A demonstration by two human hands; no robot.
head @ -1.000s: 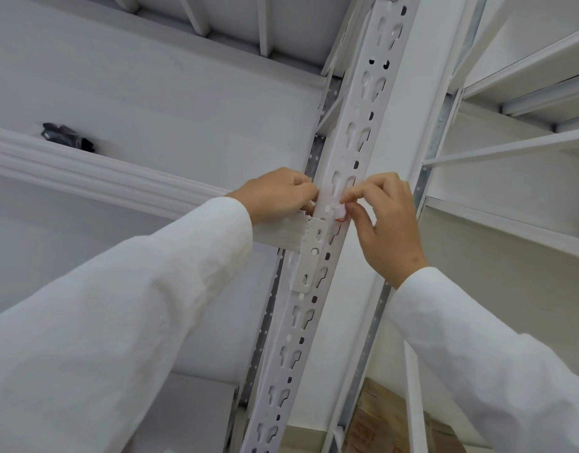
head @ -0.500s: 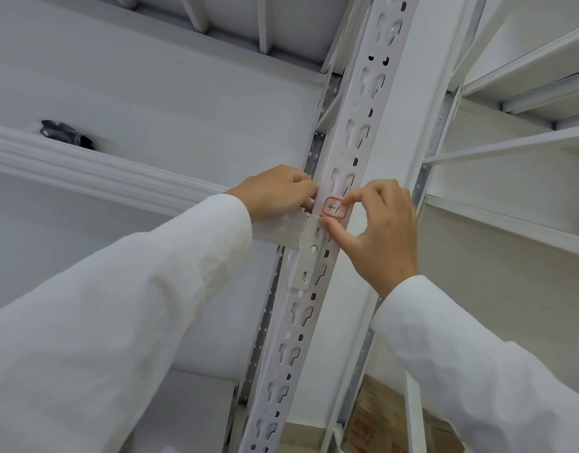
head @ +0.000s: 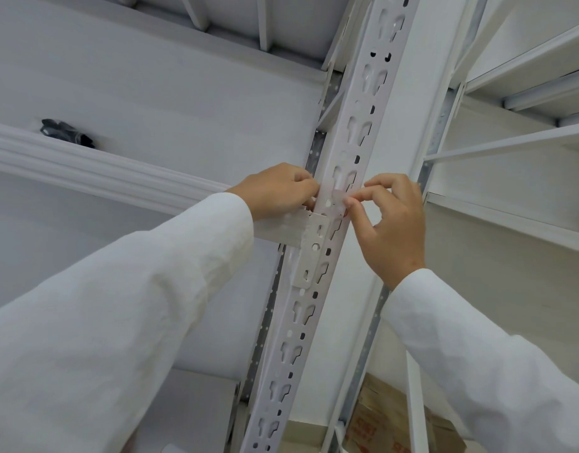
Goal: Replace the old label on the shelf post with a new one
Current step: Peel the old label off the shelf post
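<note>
Label (head: pixel 339 201) on front face of shelf post (head: pixel 317 266), just above beam bracket (head: pixel 311 246). Right hand (head: pixel 391 220) at post's right edge, thumb and forefinger pinching label's right side. Left hand (head: pixel 276 191) at post's left edge, fingers curled against it, fingertips just left of label.

The right hand's fingertips (head: pixel 352 201) are covering most of the small red-edged label (head: pixel 339 199) on the white perforated metal post (head: pixel 343 158), hiding its writing.
</note>
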